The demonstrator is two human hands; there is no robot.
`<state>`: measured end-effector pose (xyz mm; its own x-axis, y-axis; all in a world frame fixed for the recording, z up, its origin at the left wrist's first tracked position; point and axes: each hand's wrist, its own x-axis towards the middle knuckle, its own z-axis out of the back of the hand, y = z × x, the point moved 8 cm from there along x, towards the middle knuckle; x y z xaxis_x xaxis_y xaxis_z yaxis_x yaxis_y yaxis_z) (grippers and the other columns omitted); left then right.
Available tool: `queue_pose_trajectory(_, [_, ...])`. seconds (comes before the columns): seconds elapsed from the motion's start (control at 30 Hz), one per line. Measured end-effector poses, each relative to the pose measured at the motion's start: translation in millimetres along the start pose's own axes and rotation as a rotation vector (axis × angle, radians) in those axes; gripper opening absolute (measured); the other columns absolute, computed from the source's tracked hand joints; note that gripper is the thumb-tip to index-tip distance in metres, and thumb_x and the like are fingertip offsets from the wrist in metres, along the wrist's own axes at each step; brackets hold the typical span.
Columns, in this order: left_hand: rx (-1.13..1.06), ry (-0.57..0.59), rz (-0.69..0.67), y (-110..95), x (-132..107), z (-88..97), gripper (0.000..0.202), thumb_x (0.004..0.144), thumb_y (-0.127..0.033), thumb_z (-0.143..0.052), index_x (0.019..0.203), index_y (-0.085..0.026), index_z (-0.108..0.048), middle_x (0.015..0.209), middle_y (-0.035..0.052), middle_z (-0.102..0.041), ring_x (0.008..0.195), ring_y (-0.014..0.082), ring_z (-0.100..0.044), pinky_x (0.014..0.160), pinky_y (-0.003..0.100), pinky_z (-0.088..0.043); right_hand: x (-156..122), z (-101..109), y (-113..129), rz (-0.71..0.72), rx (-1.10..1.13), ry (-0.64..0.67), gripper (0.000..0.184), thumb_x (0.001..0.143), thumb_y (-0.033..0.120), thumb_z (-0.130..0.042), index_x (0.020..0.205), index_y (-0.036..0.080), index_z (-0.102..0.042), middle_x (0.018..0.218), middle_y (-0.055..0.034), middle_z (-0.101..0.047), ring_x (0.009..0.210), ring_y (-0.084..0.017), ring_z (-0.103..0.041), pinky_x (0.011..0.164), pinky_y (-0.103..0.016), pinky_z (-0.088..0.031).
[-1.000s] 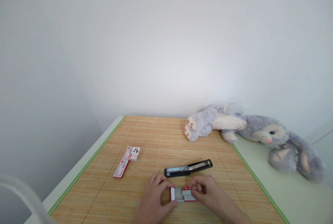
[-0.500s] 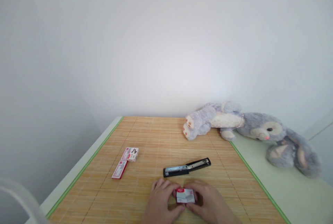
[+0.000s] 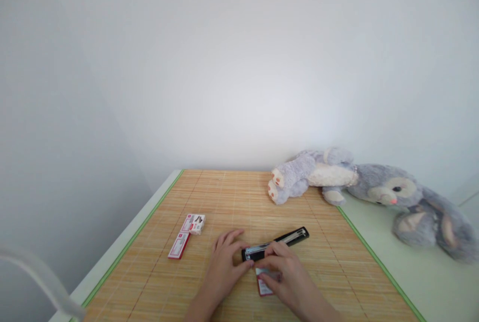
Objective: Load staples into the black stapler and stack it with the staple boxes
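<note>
Bamboo mat [image 3: 228, 197] on pale table [image 3: 407, 272], white wall [image 3: 224, 63] behind, left hand [image 3: 225, 258] grasping stapler [image 3: 294, 236], right hand [image 3: 287, 273] grip unclear

Tan bamboo mat [image 3: 232, 197] open beyond long black stapler [image 3: 289, 238], red-and-white cardboard boxes [image 3: 186, 225] blocking left, grey plush rabbit [image 3: 331, 175] blocking far right

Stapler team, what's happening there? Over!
Left hand at stapler, left end. Right hand at its middle. Stapler opened out. Small box partly hidden by right hand.
</note>
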<state>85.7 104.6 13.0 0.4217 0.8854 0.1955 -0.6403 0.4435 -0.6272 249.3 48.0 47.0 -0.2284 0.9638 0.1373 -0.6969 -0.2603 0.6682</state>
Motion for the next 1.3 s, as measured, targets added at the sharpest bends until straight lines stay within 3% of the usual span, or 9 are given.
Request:
queue_pose_trajectory(0.13, [-0.03, 0.014, -0.037, -5, -5, -1.2, 0.031, 0.079, -0.037, -0.082, 0.109, -0.037, -0.076, 0.148, 0.0006, -0.057, 0.141, 0.0301, -0.042, 0.118, 0.053, -0.031, 16, 12, -1, 0.01, -0.019, -0.073, 0.01, 0.088, 0.021, -0.072, 0.093, 0.026, -0.079, 0.106, -0.0034, -0.067, 0.105, -0.021, -0.059, 0.095, -0.032, -0.044])
queue_pose_trajectory(0.33, [-0.064, 0.016, -0.035, -9, -9, 0.1, 0.032, 0.078, -0.036, -0.084, 0.109, -0.039, -0.077, 0.147, 0.0015, -0.057, 0.141, 0.0315, -0.042, 0.118, 0.053, -0.033, 26, 2, -1, 0.013, -0.05, -0.013, 0.008, 0.088, 0.022, -0.072, 0.091, 0.026, -0.078, 0.105, -0.0025, -0.068, 0.103, -0.021, -0.06, 0.092, -0.031, -0.044])
queue_pose_trajectory(0.47, [-0.065, 0.016, -0.021, -8, -8, 0.6, 0.033, 0.077, -0.036, -0.085, 0.108, -0.041, -0.077, 0.146, -0.0004, -0.057, 0.141, 0.0299, -0.043, 0.118, 0.052, -0.033, 27, 1, 1, 0.024, -0.055, -0.001, 0.01, 0.086, 0.02, -0.074, 0.091, 0.027, -0.078, 0.105, -0.0014, -0.067, 0.104, -0.02, -0.06, 0.093, -0.03, -0.043])
queue_pose_trajectory(0.6, [-0.065, 0.011, -0.012, -6, -8, 1.1, 0.034, 0.076, -0.038, -0.085, 0.109, -0.04, -0.077, 0.145, 0.001, -0.058, 0.14, 0.0306, -0.043, 0.118, 0.052, -0.034, 24, 14, -7, 0.01, -0.09, -0.024, 0.016, 0.082, 0.02, -0.078, 0.097, 0.026, -0.075, 0.107, -0.0014, -0.067, 0.104, -0.021, -0.06, 0.093, -0.031, -0.042])
queue_pose_trajectory(0.7, [-0.062, 0.005, -0.003, -4, -8, 1.4, 0.033, 0.075, -0.039, -0.087, 0.107, -0.038, -0.077, 0.145, 0.0013, -0.059, 0.139, 0.0304, -0.044, 0.118, 0.051, -0.034, 21, 20, -15, -0.007, -0.158, -0.021, 0.008, 0.081, 0.022, -0.079, 0.087, 0.025, -0.074, 0.106, -0.0016, -0.067, 0.104, -0.022, -0.059, 0.092, -0.032, -0.041])
queue_pose_trajectory(0.97, [-0.056, 0.015, -0.013, -4, -8, -1.0, 0.034, 0.077, -0.037, -0.085, 0.11, -0.039, -0.076, 0.143, 0.0006, -0.059, 0.138, 0.0287, -0.044, 0.116, 0.049, -0.035, 15, 10, -1, 0.029, -0.22, 0.025, 0.015, 0.082, 0.026, -0.079, 0.096, 0.032, -0.077, 0.118, -0.0007, -0.067, 0.116, -0.023, -0.057, 0.101, -0.036, -0.038])
queue_pose_trajectory(1.07, [-0.061, 0.017, -0.011, -5, -8, -0.3, 0.033, 0.078, -0.037, -0.085, 0.11, -0.039, -0.075, 0.143, -0.0003, -0.059, 0.138, 0.0283, -0.044, 0.117, 0.048, -0.034, 9, 36, -23, -0.001, -0.25, 0.014, 0.032, 0.078, 0.027, -0.08, 0.109, 0.034, -0.076, 0.13, -0.0033, -0.065, 0.127, -0.027, -0.053, 0.11, -0.041, -0.035])
queue_pose_trajectory(1.2, [-0.064, 0.016, 0.005, -4, -7, 0.3, 0.034, 0.076, -0.036, -0.085, 0.108, -0.04, -0.075, 0.14, -0.0018, -0.061, 0.136, 0.0274, -0.046, 0.116, 0.046, -0.034, -8, 83, -84, -0.162, -0.215, 0.039, 0.076, 0.069, 0.037, -0.084, 0.141, 0.031, -0.061, 0.139, -0.0078, -0.063, 0.129, -0.032, -0.055, 0.11, -0.043, -0.04])
queue_pose_trajectory(1.3, [-0.059, 0.008, 0.018, -4, -7, 0.6, 0.032, 0.075, -0.035, -0.085, 0.105, -0.039, -0.076, 0.136, -0.0006, -0.062, 0.133, 0.0286, -0.048, 0.114, 0.047, -0.036, -20, 91, -114, -0.273, -0.019, 0.202, 0.059, 0.077, 0.043, -0.077, 0.134, 0.029, -0.067, 0.117, -0.0052, -0.075, 0.102, -0.03, -0.067, 0.091, -0.04, -0.05])
